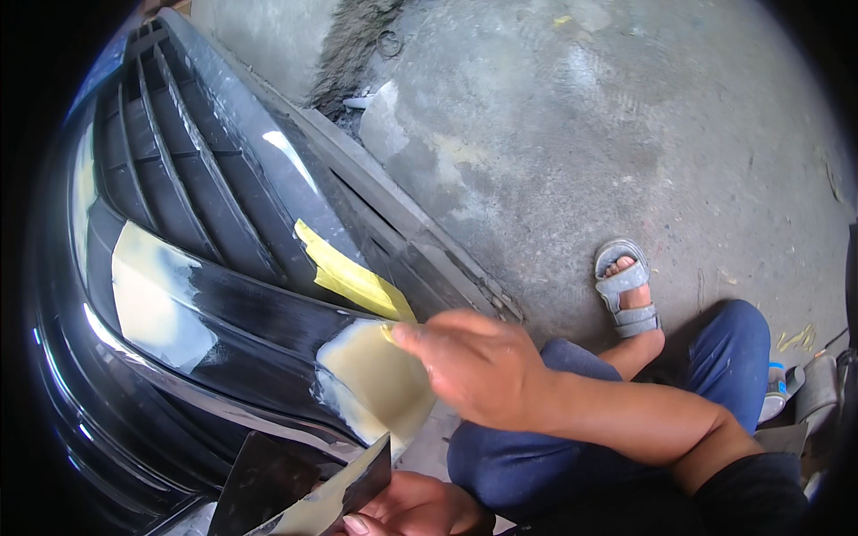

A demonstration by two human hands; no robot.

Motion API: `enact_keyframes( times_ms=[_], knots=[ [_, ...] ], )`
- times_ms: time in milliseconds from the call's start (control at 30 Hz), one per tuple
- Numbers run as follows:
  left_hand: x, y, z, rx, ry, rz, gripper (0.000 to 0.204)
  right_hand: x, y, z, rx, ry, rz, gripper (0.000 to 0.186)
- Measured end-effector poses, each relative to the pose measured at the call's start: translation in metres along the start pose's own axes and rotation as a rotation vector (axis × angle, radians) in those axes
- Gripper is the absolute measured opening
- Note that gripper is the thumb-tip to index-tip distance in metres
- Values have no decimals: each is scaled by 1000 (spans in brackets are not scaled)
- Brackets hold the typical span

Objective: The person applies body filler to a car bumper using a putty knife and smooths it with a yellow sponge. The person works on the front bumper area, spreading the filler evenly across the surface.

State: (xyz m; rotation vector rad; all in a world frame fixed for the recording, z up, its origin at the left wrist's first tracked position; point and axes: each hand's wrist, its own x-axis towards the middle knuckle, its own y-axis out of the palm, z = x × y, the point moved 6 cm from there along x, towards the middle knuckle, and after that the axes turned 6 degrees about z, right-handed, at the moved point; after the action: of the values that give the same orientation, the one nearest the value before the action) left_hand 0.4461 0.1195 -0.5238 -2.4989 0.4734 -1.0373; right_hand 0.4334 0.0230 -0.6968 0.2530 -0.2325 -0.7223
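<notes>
My right hand [474,366] is closed on a small yellow piece [386,331], largely hidden by the fingers, at the top edge of a beige filler patch [366,375] on a black bumper [268,326]. Another filler patch [152,295] lies farther left. A crumpled strip of yellow tape [344,272] sticks along the grille edge above my fingers. Low in the view, my left hand [411,505] grips a dark flat plate [349,491] smeared with beige filler. A second black panel [259,469] shows behind that plate.
The bumper's slatted grille [170,161] fills the upper left. Grey concrete floor [581,134] spreads to the right, with my sandaled foot [630,295] on it. My bent knee [728,348] is at the right, beside a can [773,393] and some grey metal items [818,384].
</notes>
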Motion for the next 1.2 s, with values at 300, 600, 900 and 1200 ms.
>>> enact_keyframes(
  times_ms=[300,600,900,1200],
  knots=[
    [4,1,0,-91,-35,36,47,18,-7,0,-2,-10,-14,50],
    [3,-13,-8,-106,-13,-10,50,36,-9,7,86,54,110,47],
    [-4,-19,-16,-135,-3,-66,55,47,-10,14,91,-21,108,49],
    [-8,-21,-22,-95,-6,-173,55,49,-4,30,97,-16,120,47]
  ],
)
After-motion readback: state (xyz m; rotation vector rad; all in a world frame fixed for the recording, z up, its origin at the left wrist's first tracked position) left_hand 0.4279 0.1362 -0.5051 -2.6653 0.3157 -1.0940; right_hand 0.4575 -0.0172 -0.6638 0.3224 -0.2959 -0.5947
